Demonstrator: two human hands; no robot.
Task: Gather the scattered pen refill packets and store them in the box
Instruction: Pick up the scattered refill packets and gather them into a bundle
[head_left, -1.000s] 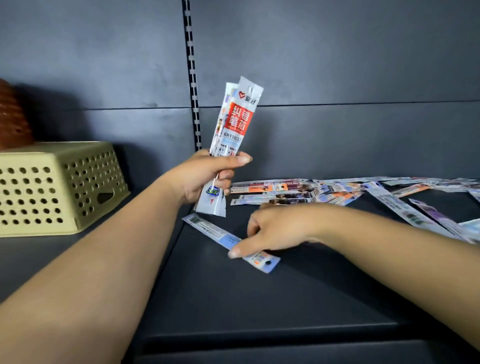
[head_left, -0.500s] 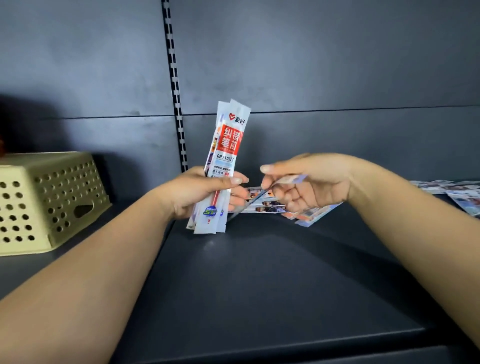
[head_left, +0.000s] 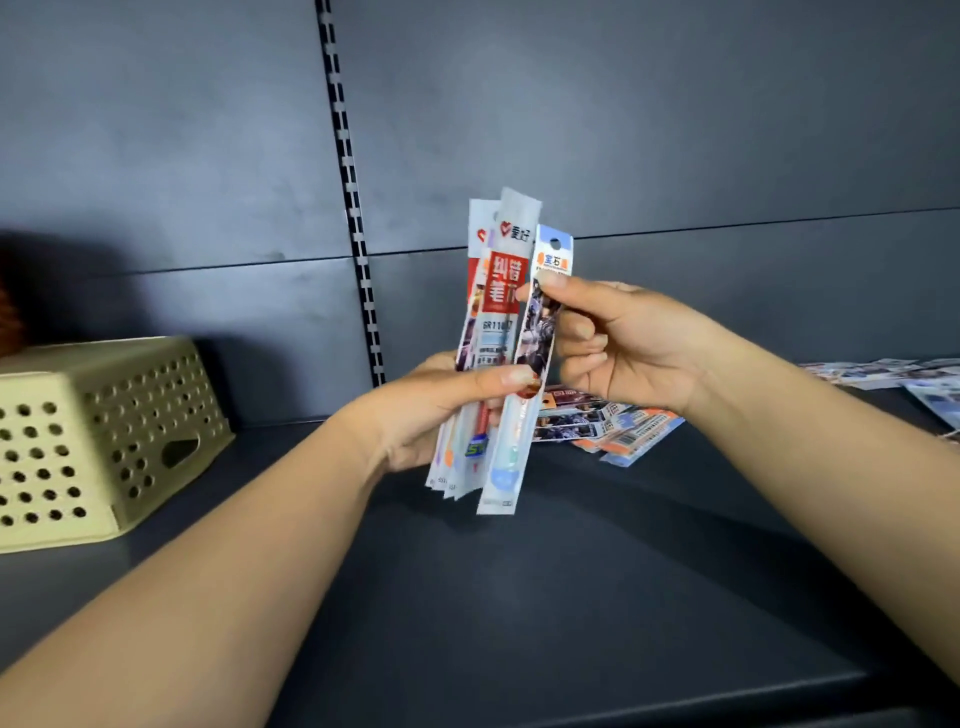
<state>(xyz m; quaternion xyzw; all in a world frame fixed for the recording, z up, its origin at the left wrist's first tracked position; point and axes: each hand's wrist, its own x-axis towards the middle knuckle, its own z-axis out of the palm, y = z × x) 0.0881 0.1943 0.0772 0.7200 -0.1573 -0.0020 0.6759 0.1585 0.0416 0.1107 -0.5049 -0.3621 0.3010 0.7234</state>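
At far left sits the box, a pale perforated bin on the shelf, well apart from the hands. It seems to lie upside down, though its opening is out of view, so it may need turning first. The left hand is closed around a bundle of upright packets, thumb pressed across their fronts. Just beside them, the right hand pinches a blue-topped packet between thumb and forefinger, laying it against the bundle. That packet hangs lower than the rest, so if the right hand lets go before the left thumb covers it, it could slide out and drop. The slick sleeves may also fan apart as more are added. Further right, loose packets lie on the shelf, with more at the far edge.
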